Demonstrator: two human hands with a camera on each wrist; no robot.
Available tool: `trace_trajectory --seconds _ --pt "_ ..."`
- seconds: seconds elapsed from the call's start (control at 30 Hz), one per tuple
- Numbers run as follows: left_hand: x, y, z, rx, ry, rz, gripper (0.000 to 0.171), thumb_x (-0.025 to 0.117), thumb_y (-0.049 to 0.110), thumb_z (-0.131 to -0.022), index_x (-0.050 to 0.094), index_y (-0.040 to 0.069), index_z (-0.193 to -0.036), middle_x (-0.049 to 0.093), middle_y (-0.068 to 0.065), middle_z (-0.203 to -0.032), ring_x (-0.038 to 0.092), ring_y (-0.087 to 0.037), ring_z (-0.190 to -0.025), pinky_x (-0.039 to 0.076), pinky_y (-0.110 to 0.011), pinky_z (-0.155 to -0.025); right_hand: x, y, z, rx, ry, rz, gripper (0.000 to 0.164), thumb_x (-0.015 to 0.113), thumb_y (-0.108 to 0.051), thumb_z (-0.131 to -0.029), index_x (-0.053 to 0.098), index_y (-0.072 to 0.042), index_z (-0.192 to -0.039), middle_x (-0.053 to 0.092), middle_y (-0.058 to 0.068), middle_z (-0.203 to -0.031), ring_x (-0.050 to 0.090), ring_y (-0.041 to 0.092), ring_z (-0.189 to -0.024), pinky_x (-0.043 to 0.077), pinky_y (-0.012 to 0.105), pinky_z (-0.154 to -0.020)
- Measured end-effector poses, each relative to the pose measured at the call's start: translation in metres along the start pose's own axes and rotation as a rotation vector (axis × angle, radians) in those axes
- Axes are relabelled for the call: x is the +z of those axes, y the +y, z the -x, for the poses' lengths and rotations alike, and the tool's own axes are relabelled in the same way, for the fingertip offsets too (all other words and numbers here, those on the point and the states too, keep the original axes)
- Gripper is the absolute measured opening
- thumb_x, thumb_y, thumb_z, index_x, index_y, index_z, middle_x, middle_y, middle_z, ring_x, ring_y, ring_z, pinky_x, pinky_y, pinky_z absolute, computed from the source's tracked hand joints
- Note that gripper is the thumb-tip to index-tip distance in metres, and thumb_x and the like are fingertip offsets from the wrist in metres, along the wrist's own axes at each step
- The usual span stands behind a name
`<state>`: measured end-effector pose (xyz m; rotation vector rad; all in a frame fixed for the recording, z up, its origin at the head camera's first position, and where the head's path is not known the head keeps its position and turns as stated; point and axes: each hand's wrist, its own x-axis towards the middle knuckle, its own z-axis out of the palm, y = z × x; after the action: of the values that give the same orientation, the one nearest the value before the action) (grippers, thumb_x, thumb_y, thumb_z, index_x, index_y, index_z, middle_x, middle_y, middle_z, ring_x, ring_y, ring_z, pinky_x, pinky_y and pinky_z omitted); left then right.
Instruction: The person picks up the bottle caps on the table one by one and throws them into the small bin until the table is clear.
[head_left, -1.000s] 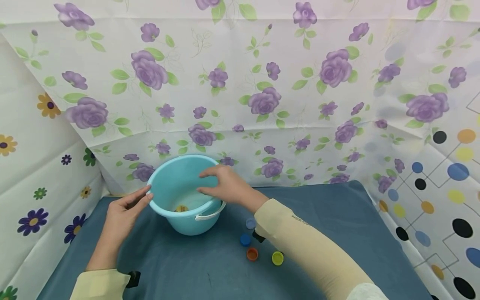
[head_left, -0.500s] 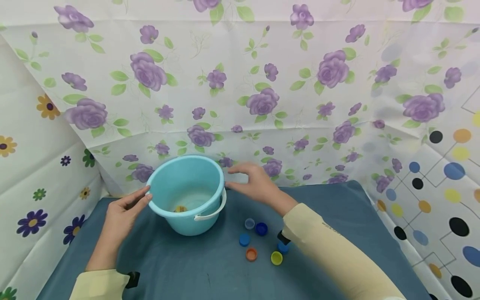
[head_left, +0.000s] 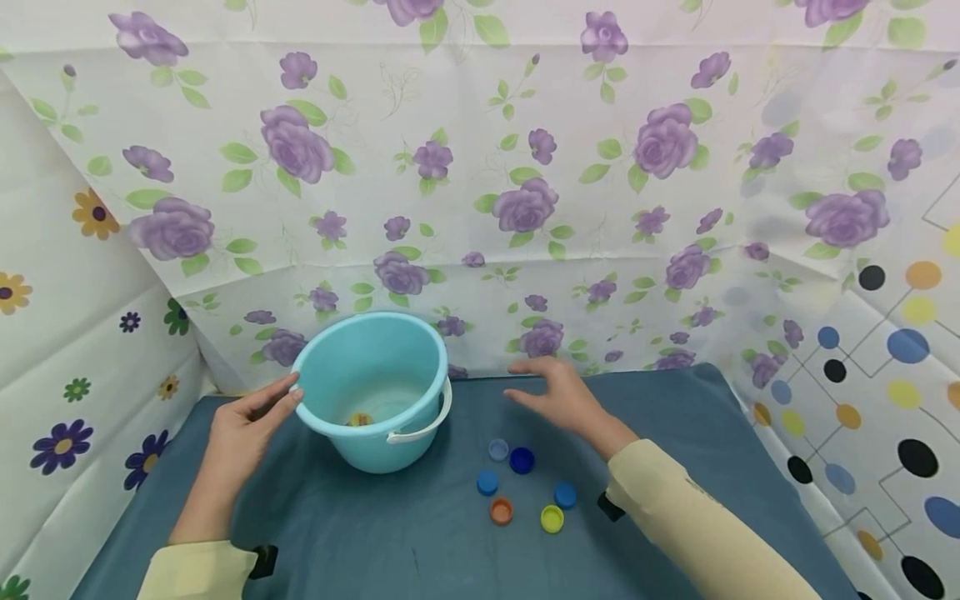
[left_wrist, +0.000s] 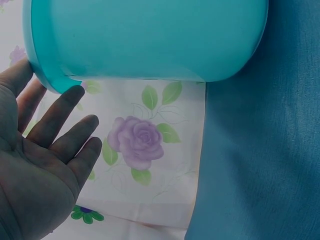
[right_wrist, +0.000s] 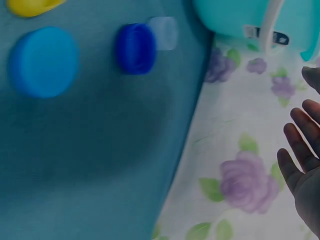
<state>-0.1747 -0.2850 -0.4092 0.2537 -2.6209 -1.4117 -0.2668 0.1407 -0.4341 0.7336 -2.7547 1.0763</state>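
Bucket (head_left: 390, 452) first: it's light blue and sits toward the back of the worktop (head_left: 360, 542), close to the flowery sheet (head_left: 420, 200). Its white handle (head_left: 420, 432) hangs down on the right, and there's something small and yellowish (head_left: 361, 419) at the bottom inside, too small to make out.

Of the two hands, the left hand (head_left: 243, 425) has a light pinch on the bucket's rim, thumb and fingers right at its left edge, and the left wrist view shows the other fingers pretty much stretched out. The right hand (head_left: 558, 398) is holding nothing, thumb and fingers apart, well clear of the bucket on its right side.

Down to the right of the bucket there's a loose bunch of caps: a pale see-through cap (head_left: 498, 450) just beside a dark blue cap (head_left: 522, 460), then a mid-blue cap (head_left: 487, 482) with an orange cap (head_left: 501, 511) nearer the front. Over to the right, a yellow cap (head_left: 552, 518) is just beside a second mid-blue cap (head_left: 565, 496).
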Motion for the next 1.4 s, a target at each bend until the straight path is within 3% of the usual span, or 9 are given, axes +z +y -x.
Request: trace_trajectory --seconds 0.33,0.6,0.97,1.2,1.4 --pt "0.0 0.0 -0.002 0.015 -0.012 -0.014 0.056 0.052 0.059 -0.087 0.051 0.03 -0.135 0.047 -0.006 -0.142 0.049 -0.027 -0.126 0.048 -0.044 -0.095 0.013 0.031 0.025 0.122 -0.007 0.007 0.035 0.071 -0.047 -0.08 0.064 -0.037 -0.112 0.063 -0.012 -0.119 0.056 0.011 -0.116 0.051 0.04 -0.092" --pt "0.0 -0.002 -0.002 0.01 -0.008 -0.014 0.056 0.051 0.059 -0.087 0.052 0.03 -0.135 0.047 -0.006 -0.142 0.049 -0.027 -0.126 0.048 -0.044 -0.096 0.026 0.045 0.04 0.185 -0.137 0.011 0.055 0.07 -0.053 -0.077 0.063 -0.022 -0.122 0.061 -0.005 -0.126 0.054 0.016 -0.121 0.049 0.043 -0.095" --pt "-0.002 -0.001 -0.001 0.004 -0.003 -0.001 0.057 0.052 0.059 -0.087 0.052 0.029 -0.135 0.047 -0.007 -0.143 0.049 -0.028 -0.127 0.047 -0.047 -0.097 0.038 0.064 0.048 0.144 -0.197 0.03 0.075 0.071 -0.062 -0.07 0.056 -0.02 -0.131 0.055 -0.004 -0.134 0.049 0.02 -0.127 0.044 0.046 -0.101" --pt "0.0 -0.002 0.0 -0.004 0.005 0.002 0.058 0.052 0.059 -0.087 0.052 0.028 -0.135 0.047 -0.007 -0.142 0.048 -0.028 -0.127 0.047 -0.048 -0.096 0.045 0.064 0.048 0.083 -0.262 0.082 0.082 0.075 -0.062 -0.066 0.053 -0.022 -0.134 0.04 0.004 -0.148 0.028 0.027 -0.141 0.03 0.056 -0.109" --pt "0.0 -0.003 -0.001 0.001 0.009 0.007 0.057 0.052 0.06 -0.086 0.051 0.03 -0.135 0.048 -0.006 -0.142 0.049 -0.027 -0.126 0.048 -0.047 -0.095 0.049 0.069 0.047 0.064 -0.311 0.128 0.083 0.075 -0.064 -0.063 0.051 -0.028 -0.135 0.035 0.004 -0.151 0.019 0.027 -0.144 0.028 0.058 -0.109"
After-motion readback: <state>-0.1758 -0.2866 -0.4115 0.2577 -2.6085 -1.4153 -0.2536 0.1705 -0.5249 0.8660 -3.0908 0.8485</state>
